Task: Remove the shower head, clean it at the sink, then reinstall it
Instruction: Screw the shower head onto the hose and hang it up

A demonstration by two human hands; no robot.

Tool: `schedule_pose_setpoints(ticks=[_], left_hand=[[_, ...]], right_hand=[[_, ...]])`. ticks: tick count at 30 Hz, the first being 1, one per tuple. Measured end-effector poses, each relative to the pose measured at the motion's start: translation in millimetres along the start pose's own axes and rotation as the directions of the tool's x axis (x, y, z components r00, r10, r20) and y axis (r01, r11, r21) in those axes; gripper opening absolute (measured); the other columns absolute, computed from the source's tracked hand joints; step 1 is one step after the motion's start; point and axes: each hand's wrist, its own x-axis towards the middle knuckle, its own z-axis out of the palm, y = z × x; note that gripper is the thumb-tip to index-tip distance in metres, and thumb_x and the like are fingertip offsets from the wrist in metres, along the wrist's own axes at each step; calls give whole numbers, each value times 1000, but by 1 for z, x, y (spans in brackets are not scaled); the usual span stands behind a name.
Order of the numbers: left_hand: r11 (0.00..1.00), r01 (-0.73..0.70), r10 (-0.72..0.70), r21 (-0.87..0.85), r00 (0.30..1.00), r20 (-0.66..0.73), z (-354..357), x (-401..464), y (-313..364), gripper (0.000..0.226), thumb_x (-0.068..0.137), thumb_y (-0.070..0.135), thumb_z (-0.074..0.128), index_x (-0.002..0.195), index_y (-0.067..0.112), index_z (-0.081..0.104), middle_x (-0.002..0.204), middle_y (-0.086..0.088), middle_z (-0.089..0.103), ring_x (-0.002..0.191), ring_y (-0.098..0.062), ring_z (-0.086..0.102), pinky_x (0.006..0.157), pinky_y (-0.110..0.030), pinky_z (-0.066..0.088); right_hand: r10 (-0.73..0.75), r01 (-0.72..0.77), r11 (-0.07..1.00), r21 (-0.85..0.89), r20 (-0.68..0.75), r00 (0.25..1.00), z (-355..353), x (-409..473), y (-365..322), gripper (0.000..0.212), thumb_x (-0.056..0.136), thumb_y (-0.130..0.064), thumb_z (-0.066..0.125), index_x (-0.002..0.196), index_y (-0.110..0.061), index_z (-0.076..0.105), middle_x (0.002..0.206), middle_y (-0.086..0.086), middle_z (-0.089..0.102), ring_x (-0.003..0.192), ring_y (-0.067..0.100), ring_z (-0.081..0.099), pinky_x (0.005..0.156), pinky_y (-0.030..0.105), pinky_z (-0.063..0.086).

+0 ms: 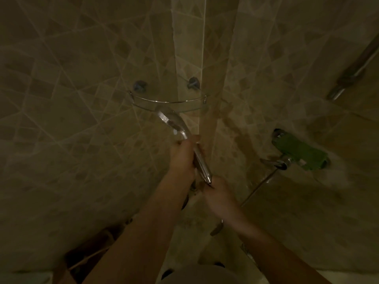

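Shower head [174, 121] gripped mid-handle by left hand [182, 158]; right hand [219, 195], at 5 o'clock, blurred at the handle's base, grip unclear. Probably unscrewing or refitting; cannot tell which.

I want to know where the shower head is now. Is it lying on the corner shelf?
No, the left hand grips the shower head by its handle, in front of the corner shelf.
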Motion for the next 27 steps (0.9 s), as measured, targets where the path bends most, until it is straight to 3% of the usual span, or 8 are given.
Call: schedule_pose_setpoints(ticks=[3,11,13,15,18,20,23,27], left_hand=[[998,-51,48,-28,994,-101,13,-4,-13,26,89,13,72,112,6,64,83,-6,65,56,-12,64,44,-21,51],[993,-27,45,114,986,-163,10,0,-28,7,89,7,66,91,8,59,53,1,51,43,-13,49,45,-27,46],[995,-26,43,93,983,-179,8,1,-33,7,91,4,60,87,9,57,46,3,46,37,-12,44,41,-25,40],[997,-22,32,69,987,-156,7,1,-38,14,91,3,60,81,11,54,44,4,42,35,-12,39,38,-23,36],[996,-17,23,86,997,-76,9,-3,-44,22,90,7,66,77,13,49,45,4,39,35,-12,37,37,-23,34],[993,-28,31,117,999,-24,12,-6,-45,33,91,9,68,71,16,43,44,5,38,35,-11,34,37,-22,31],[984,-61,54,166,997,51,18,-12,-45,42,92,10,69,64,19,40,44,3,37,35,-12,33,37,-21,30],[973,-85,62,216,992,110,25,-14,-48,47,92,11,68,57,22,38,43,3,34,34,-13,30,38,-22,28]], right_hand=[[-79,53,976,-213,-117,990,3,1,8,19,96,-29,55,78,-24,51,64,-11,52,57,8,52,49,23,36],[-235,190,913,-360,-84,968,2,-7,18,13,95,-35,53,101,-23,55,82,-8,63,69,9,61,64,36,55],[-189,197,976,-94,90,978,-5,-8,13,25,88,-38,61,113,-38,55,89,-17,68,78,-1,65,66,21,55],[-138,48,966,255,348,927,-20,-5,12,42,79,-35,73,118,-39,58,98,-20,72,90,-4,67,69,10,50],[92,-350,816,460,494,864,-60,12,37,46,71,-34,81,108,-13,64,104,4,72,94,18,68,77,27,52],[294,-522,576,629,436,851,-93,32,65,37,80,-35,69,108,-11,65,103,8,68,91,22,63,75,34,48],[480,-391,270,880,229,847,-137,60,100,25,93,-28,61,108,-8,62,98,8,63,88,20,60,79,33,51],[537,-313,369,875,74,841,-156,83,112,36,89,-26,70,122,-13,62,110,6,57,94,16,58,92,32,51]])
